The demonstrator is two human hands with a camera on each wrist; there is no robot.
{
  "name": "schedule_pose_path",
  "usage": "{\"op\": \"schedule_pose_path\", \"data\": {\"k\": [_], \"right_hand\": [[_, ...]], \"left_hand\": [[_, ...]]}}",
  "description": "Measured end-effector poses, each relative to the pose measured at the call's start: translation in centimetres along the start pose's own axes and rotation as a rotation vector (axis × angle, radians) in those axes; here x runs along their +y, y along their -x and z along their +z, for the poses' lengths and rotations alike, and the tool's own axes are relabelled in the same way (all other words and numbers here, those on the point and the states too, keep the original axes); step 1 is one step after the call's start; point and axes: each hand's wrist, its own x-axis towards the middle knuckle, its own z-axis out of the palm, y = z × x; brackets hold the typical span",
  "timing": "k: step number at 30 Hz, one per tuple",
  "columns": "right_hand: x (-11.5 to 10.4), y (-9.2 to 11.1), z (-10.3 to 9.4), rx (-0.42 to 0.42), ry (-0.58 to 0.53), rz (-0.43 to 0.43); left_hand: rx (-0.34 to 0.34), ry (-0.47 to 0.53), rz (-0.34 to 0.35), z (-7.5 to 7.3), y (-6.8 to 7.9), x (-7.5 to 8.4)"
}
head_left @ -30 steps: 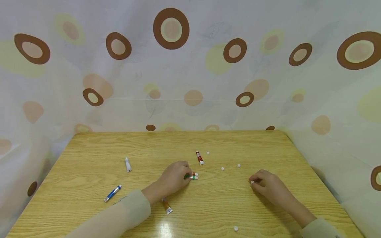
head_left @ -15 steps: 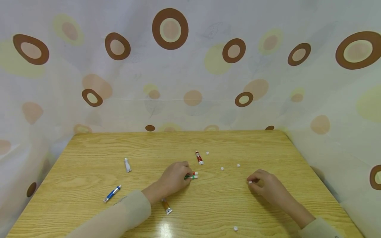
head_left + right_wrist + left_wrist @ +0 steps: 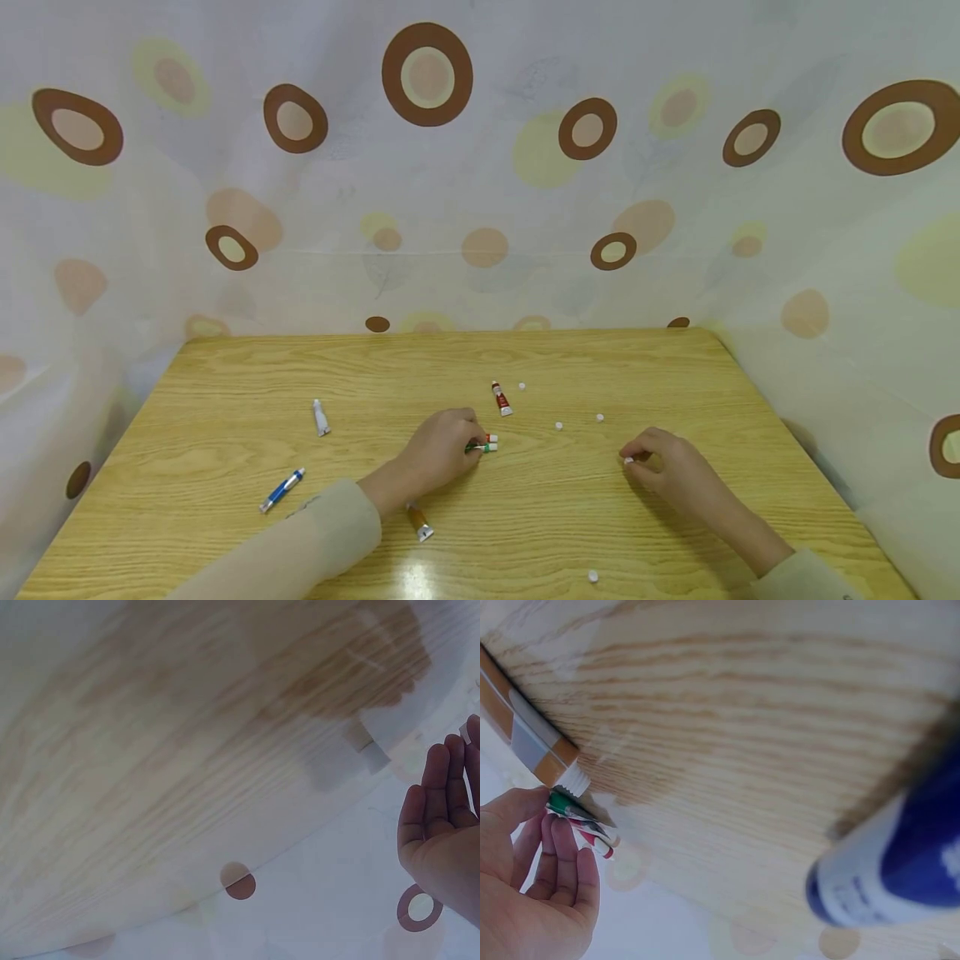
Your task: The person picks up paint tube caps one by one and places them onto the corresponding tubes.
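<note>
My left hand (image 3: 442,450) pinches a small green paint tube (image 3: 561,804) between thumb and fingers, low over the table. Right beside it lies a red-banded tube (image 3: 598,844), partly hidden by the fingers in the head view. My right hand (image 3: 681,477) pinches a tiny white cap (image 3: 628,460) between thumb and index fingertip, some way to the right. Under the left forearm, an ochre tube (image 3: 419,523) is partly covered; its bare threaded neck (image 3: 574,780) shows in the left wrist view. A dark red tube (image 3: 501,399) lies beyond the left hand.
More white caps lie loose: one by the dark red tube (image 3: 522,386), a pair between the hands, one cap (image 3: 593,576) at the near edge. A white tube (image 3: 321,417) and a blue tube (image 3: 282,490) lie left on the wooden table (image 3: 225,375). Patterned curtain surrounds it.
My right hand has shifted slightly left with the white cap still in its fingertips. The left hand stays in place on the green tube.
</note>
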Motion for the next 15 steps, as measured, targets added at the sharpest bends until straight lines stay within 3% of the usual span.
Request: {"op": "schedule_pose_path", "data": {"k": [7, 15], "right_hand": [[-0.2, -0.1, -0.1, 0.000, 0.007, 0.009], [-0.5, -0.2, -0.1, 0.005, -0.009, -0.007]], "left_hand": [[0.002, 0.055, -0.035, -0.6, 0.0, 0.0], [0.058, 0.048, -0.011, -1.7, 0.1, -0.8]]}}
